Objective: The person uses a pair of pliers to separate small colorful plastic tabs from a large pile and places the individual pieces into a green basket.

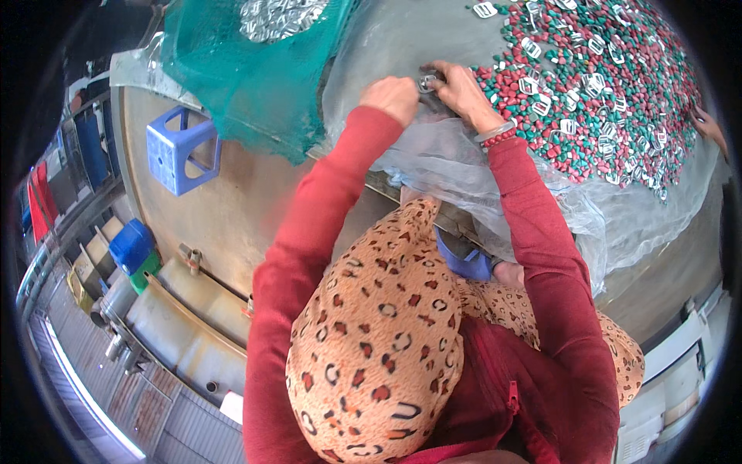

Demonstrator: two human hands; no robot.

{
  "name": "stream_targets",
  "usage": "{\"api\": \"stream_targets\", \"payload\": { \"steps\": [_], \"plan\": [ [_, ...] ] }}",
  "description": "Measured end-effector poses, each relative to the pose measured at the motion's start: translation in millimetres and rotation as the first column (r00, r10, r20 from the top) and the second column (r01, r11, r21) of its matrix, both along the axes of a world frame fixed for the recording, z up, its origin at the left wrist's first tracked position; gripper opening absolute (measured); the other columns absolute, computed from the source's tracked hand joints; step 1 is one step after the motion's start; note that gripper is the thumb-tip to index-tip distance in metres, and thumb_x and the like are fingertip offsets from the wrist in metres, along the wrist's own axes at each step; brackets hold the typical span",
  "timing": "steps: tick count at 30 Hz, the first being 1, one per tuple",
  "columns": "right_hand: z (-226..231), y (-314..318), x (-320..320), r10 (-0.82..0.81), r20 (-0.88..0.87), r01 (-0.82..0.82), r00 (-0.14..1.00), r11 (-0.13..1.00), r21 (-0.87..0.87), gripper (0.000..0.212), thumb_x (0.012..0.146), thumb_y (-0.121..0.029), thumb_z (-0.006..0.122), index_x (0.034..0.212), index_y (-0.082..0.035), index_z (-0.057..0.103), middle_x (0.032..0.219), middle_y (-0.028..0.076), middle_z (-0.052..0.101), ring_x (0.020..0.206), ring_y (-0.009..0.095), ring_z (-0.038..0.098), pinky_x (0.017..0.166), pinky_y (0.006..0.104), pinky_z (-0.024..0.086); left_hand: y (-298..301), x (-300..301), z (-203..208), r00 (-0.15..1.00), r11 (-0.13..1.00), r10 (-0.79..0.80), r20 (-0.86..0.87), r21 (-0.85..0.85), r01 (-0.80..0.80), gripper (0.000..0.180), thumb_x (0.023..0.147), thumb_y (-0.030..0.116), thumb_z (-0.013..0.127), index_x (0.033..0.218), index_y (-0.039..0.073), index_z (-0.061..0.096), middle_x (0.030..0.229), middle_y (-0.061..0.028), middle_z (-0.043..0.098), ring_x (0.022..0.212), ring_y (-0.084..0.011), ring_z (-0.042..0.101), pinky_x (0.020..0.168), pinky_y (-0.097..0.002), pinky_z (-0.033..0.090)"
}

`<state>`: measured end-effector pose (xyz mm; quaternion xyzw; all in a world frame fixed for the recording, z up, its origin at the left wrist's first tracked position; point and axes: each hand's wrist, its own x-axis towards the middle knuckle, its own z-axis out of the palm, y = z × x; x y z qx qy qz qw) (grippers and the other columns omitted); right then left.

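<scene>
My right hand (pixel 462 97) pinches a small silver metal buckle (pixel 425 83) between thumb and fingers, over the bare part of a pale sheet. Right beside it, my left hand (pixel 393 99) is closed like a fist, knuckles up. Its fingertips are turned out of sight, so what they grip is hidden. A wide spread of red and green pebble-like pieces (pixel 576 131) lies to the right of my right hand. Several flat silver buckles (pixel 568 126) are scattered among them.
Left of the sheet, green netting (pixel 255 93) holds a pile of shiny metal pieces (pixel 282 17). A blue plastic stool (pixel 182 151) stands on the floor further left. Another person's hand (pixel 707 127) touches the far right of the spread. Metal tanks (pixel 182 313) sit at lower left.
</scene>
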<state>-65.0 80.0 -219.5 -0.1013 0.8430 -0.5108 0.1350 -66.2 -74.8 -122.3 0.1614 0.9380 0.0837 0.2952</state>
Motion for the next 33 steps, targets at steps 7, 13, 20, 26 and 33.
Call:
{"api": "stream_targets", "payload": {
  "steps": [7,13,20,26,33],
  "plan": [
    [39.8,13.3,0.1,-0.138,0.594,0.378,0.792,0.876,-0.300,0.019,0.079,-0.006,0.061,0.093,0.007,0.058,0.069,0.010,0.062,0.049,0.011,0.057,0.048,0.0255,0.045,-0.9,38.5,12.9,0.943,0.924,0.307,-0.127,0.278,-0.264,0.024,0.091,0.026,0.050,0.091,0.002,0.054,0.071,-0.0246,0.059,0.069,-0.0427,0.058,0.059,-0.0504,0.044],
    [35.3,1.6,9.0,-0.126,0.706,0.540,0.697,0.740,-0.401,0.020,0.083,-0.002,0.055,0.099,0.010,0.054,0.074,0.011,0.061,0.054,0.013,0.058,0.047,0.0245,0.046,13.0,53.1,-8.7,0.905,0.874,0.408,-0.119,0.337,-0.350,0.024,0.091,0.026,0.049,0.092,0.002,0.051,0.079,-0.0259,0.058,0.071,-0.0451,0.057,0.058,-0.0520,0.043],
    [28.7,-5.7,13.7,-0.110,0.687,0.429,0.718,0.848,-0.312,0.028,0.086,-0.004,0.052,0.112,0.007,0.053,0.071,0.005,0.059,0.052,0.009,0.053,0.047,0.0217,0.044,7.0,52.4,-18.1,0.920,0.923,0.360,-0.154,0.200,-0.328,0.027,0.090,0.025,0.048,0.085,0.000,0.053,0.076,-0.0247,0.057,0.068,-0.0432,0.059,0.060,-0.0513,0.045],
    [26.1,-13.4,20.5,-0.179,0.610,0.399,0.772,0.883,-0.246,0.025,0.088,-0.006,0.050,0.111,0.003,0.054,0.071,0.003,0.057,0.051,0.006,0.049,0.047,0.0195,0.041,7.2,48.1,-24.3,0.938,0.936,0.338,-0.079,0.133,-0.326,0.026,0.089,0.025,0.049,0.084,-0.001,0.054,0.077,-0.0244,0.060,0.071,-0.0425,0.060,0.063,-0.0508,0.047],
    [16.8,-16.0,22.7,-0.223,0.598,0.434,0.770,0.870,-0.235,0.022,0.085,-0.008,0.051,0.103,0.002,0.058,0.068,0.005,0.060,0.051,0.009,0.052,0.043,0.0233,0.039,7.8,46.7,-26.5,0.937,0.937,0.338,-0.083,0.126,-0.327,0.026,0.089,0.025,0.049,0.087,0.000,0.056,0.078,-0.0239,0.061,0.074,-0.0410,0.061,0.066,-0.0496,0.047]
  ]
}}
